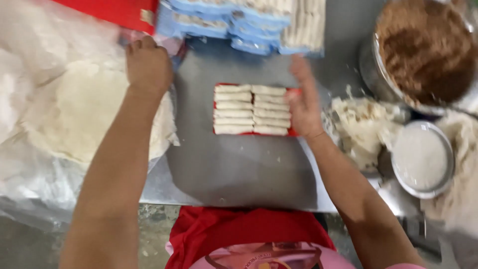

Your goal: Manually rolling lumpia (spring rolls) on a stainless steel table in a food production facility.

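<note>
A: Red tray (294, 132) on the steel bench (239, 169), two columns of pale rolls (251, 109) packed in it. Right hand (304, 107) sits at the tray's right edge, fingers extended and open, touching or just beside the end rolls; blur hides which.

B: Left hand (148, 64)?

A: Stretched far forward over the wrapper sheets (74, 114), knuckles up, fingers curled under. Cannot tell whether they grip anything.

B: Risks?

A: Likely a sideways nudge from the right palm shoving rolls out of line. Both forearms reach out long; the filling bowl (425, 50) sits near the right elbow's path.
</note>
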